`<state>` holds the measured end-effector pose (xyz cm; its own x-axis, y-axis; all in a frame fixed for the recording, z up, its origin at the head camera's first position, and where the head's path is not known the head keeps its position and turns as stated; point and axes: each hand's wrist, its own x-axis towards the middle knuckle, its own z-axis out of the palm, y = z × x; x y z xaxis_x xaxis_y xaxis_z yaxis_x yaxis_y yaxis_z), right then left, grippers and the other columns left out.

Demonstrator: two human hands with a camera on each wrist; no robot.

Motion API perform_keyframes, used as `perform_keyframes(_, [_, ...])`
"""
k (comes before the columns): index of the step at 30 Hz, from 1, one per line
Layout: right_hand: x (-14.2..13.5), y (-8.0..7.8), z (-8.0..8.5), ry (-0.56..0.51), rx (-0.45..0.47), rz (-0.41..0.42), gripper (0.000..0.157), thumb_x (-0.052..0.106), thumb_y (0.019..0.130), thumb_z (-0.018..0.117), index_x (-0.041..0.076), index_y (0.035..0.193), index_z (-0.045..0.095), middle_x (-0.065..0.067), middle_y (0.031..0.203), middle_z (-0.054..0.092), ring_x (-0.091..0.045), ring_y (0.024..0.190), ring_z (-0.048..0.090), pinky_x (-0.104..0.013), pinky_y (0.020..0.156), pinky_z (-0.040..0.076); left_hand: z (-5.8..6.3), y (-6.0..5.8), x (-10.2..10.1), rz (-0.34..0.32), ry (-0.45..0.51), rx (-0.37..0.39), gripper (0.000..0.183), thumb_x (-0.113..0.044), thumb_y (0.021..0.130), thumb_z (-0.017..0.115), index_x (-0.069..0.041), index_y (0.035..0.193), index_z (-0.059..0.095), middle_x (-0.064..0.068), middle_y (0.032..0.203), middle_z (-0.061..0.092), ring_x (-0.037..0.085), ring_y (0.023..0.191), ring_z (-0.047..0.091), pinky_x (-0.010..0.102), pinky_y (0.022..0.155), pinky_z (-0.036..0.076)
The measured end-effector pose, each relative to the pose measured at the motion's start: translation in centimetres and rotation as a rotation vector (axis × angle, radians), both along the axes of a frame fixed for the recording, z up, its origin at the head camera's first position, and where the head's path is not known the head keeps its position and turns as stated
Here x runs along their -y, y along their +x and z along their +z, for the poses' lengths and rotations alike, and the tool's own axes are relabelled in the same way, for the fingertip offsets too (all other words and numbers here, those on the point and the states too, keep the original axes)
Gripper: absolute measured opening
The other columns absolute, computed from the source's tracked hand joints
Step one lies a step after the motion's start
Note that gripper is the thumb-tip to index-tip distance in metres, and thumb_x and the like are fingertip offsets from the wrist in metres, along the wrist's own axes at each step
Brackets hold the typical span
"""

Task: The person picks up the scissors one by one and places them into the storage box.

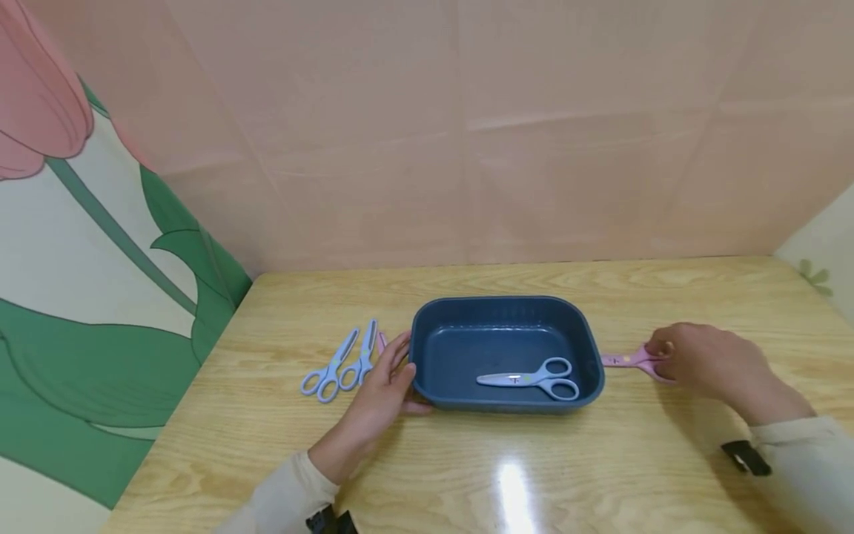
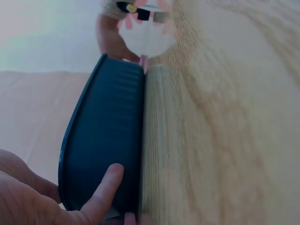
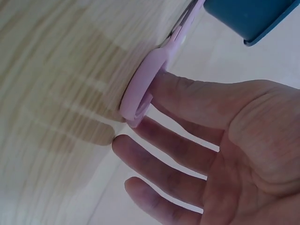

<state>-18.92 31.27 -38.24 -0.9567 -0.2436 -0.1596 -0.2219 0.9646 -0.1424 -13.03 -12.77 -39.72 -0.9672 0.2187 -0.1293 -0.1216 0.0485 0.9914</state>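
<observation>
A dark blue rectangular basin (image 1: pixel 507 300) stands on the table, with one pair of light blue scissors (image 1: pixel 527 378) lying inside. At its left end my left hand (image 1: pixel 376 393) holds the near corner; in the left wrist view, one finger (image 2: pixel 105 187) presses the outer wall. To the right of the basin, my right hand (image 1: pixel 723 363) pinches the handle of pink scissors (image 1: pixel 623 360) between thumb and index finger. The right wrist view shows the pink handle loops (image 3: pixel 145 84) at the table, the other fingers spread. The scissors' tip is hidden behind the basin's right end.
Left of the basin lie two more light blue scissors, one pair (image 1: pixel 330 371) beside the other (image 1: pixel 365 356). Another pink thing (image 1: pixel 382 341) shows there, mostly hidden behind my left hand. A pinkish cloth-like wall (image 1: pixel 467 185) rises behind the wooden table (image 1: pixel 427 475).
</observation>
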Motion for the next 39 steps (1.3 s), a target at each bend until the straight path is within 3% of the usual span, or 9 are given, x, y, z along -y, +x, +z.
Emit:
perform_keyframes(7, [-0.3,-0.4,-0.6,-0.032,-0.032,0.025,0.021,0.019,0.084,0.075,0.008,0.102,0.072,-0.012,0.097,0.072,-0.030,0.082,0.067,-0.049,0.061,0.053,0.1,0.0,-0.1,0.006,-0.015,0.004,0.054,-0.009,0.108,0.036,-0.018,0.159,0.020,0.014,0.165,0.023,0.044,0.120,0.059,0.046,0.075,0.062])
perform_keyframes(14, [-0.6,-0.3,-0.2,-0.109,-0.076,0.084,0.015,0.010,0.084,0.074,0.006,0.096,0.066,-0.025,0.107,0.063,-0.034,0.087,0.064,-0.051,0.069,0.055,0.1,0.0,-0.1,0.003,-0.014,-0.002,0.054,-0.008,0.108,0.035,-0.017,0.159,0.020,0.014,0.165,0.023,0.043,0.114,0.062,0.046,0.074,0.062])
perform_keyframes(18, [-0.9,-0.3,0.3,-0.148,-0.088,0.110,0.012,0.007,0.085,0.073,0.007,0.094,0.065,-0.027,0.107,0.065,-0.030,0.084,0.062,-0.046,0.068,0.054,0.1,0.1,-0.1,-0.004,-0.010,-0.014,0.054,-0.007,0.108,0.035,-0.014,0.159,0.019,0.017,0.165,0.022,0.045,0.114,0.061,0.046,0.073,0.063])
perform_keyframes(23, [-0.9,-0.4,0.7,-0.158,-0.058,0.097,0.015,0.010,0.087,0.073,0.007,0.100,0.067,-0.022,0.105,0.070,-0.017,0.075,0.056,-0.032,0.062,0.047,0.2,0.1,-0.1,-0.008,-0.007,-0.009,0.054,-0.008,0.108,0.035,-0.015,0.159,0.018,0.015,0.165,0.022,0.046,0.120,0.058,0.046,0.075,0.062])
perform_keyframes(27, [-1.2,-0.4,1.2,-0.194,-0.042,0.087,0.023,0.015,0.087,0.075,0.005,0.108,0.070,-0.025,0.110,0.069,-0.020,0.077,0.066,-0.034,0.060,0.052,0.1,0.1,0.0,-0.010,-0.003,-0.012,0.054,-0.007,0.108,0.034,-0.015,0.159,0.018,0.016,0.165,0.021,0.046,0.123,0.056,0.047,0.075,0.062])
perform_keyframes(32, [-1.4,-0.2,1.9,-0.217,-0.090,0.067,0.035,0.026,0.085,0.079,0.009,0.114,0.073,-0.031,0.121,0.064,-0.020,0.077,0.071,-0.032,0.058,0.052,0.1,0.1,-0.1,-0.009,0.002,-0.008,0.055,-0.007,0.108,0.035,-0.016,0.159,0.018,0.014,0.165,0.022,0.046,0.127,0.053,0.048,0.075,0.062])
perform_keyframes(39, [-1.2,0.1,2.3,-0.210,-0.143,0.054,0.030,0.033,0.081,0.082,0.020,0.108,0.078,-0.021,0.124,0.067,0.003,0.071,0.064,-0.022,0.058,0.048,0.0,0.1,0.1,-0.015,0.005,-0.018,0.054,-0.008,0.108,0.035,-0.015,0.159,0.018,0.016,0.165,0.022,0.044,0.117,0.060,0.046,0.075,0.062])
